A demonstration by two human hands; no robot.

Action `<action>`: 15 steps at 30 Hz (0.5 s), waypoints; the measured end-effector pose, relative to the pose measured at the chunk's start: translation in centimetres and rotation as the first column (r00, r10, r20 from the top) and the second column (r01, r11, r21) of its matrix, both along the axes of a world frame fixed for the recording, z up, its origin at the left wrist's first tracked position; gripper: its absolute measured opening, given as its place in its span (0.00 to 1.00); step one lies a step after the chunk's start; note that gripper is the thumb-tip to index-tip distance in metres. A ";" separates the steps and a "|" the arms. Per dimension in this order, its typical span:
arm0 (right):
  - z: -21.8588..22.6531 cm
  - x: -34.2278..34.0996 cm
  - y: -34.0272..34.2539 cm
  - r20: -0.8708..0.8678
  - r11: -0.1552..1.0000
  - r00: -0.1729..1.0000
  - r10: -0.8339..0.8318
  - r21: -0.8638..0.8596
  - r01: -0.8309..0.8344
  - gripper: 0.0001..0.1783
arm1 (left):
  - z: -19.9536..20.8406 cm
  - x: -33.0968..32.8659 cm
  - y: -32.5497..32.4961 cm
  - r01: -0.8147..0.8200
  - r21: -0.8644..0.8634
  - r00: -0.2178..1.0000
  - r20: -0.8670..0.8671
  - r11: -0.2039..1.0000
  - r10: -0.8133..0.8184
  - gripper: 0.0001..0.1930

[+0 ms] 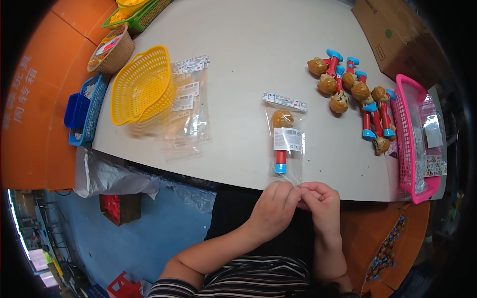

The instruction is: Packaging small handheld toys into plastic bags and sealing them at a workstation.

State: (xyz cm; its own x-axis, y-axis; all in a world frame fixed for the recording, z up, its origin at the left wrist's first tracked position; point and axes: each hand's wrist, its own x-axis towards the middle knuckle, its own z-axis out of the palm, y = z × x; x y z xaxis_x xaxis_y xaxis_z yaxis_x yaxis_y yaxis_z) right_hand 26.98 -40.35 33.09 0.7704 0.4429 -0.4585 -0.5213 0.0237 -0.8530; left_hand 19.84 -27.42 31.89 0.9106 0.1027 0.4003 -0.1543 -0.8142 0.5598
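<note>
A clear plastic bag [293, 164] with a printed header strip and a white label lies on the table in front of me. Inside it is a toy figure [282, 119] with a brown-haired head, a red body and a blue base. At the bag's near end, my left hand [277, 201] has its fingers closed on the plastic. My right hand [319, 197] pinches the same end just beside it. Several similar toy figures [339, 103] lie loose at the right. To the left, flat clear bags [191, 114] with printed headers are stacked.
A yellow basket [118, 94] partly covers the stacked bags. A blue basket [92, 109], a tan basket [126, 47] and a green basket [149, 20] line the left edge. On the right stand a pink basket [405, 134] with bagged items and a cardboard box [402, 37].
</note>
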 end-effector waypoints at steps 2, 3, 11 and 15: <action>0.3 0.3 0.1 -0.004 0.999 1.000 -0.024 -0.027 0.023 0.07 | -0.2 -0.1 0.1 0.008 0.015 1.000 0.005 1.000 -0.008 0.13; 0.4 0.4 0.1 -0.006 0.997 0.999 -0.049 -0.056 0.048 0.07 | -0.3 -0.2 0.1 0.017 0.030 1.000 0.010 0.999 -0.017 0.14; 0.5 1.1 0.0 0.066 0.993 0.994 -0.084 -0.073 0.089 0.08 | 1.3 -2.1 2.5 0.157 -0.284 0.982 -0.059 0.946 -0.181 0.10; 0.8 1.4 -0.1 0.057 0.994 0.998 -0.011 -0.110 0.017 0.08 | 2.0 -2.5 3.0 0.044 -0.271 0.999 0.001 0.962 -0.045 0.11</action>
